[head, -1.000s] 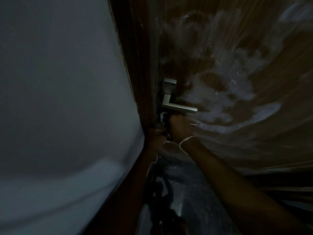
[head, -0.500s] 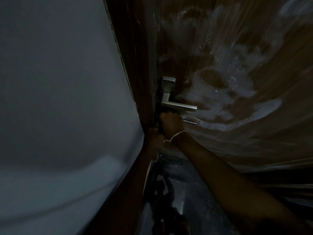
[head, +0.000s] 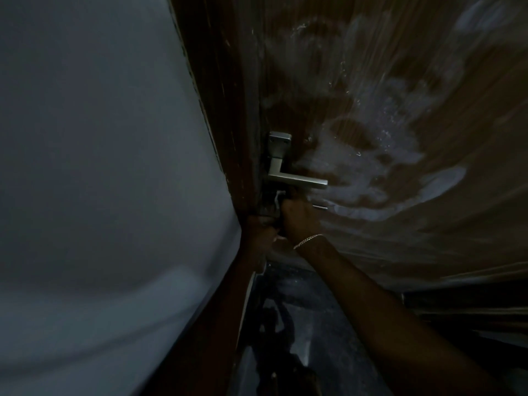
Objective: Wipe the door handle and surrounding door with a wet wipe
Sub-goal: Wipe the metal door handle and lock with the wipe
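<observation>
The right hand covers the door just below the lever handle, so any wipe beneath it is hidden; the left hand is lost in shadow at the door's edge, its grip unreadable; both forearms run off the bottom edge.

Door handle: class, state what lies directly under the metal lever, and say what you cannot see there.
Under the door handle is the right hand, pressed to the door near the lock area. The hand covers whatever it holds; no wipe is visible.
</observation>
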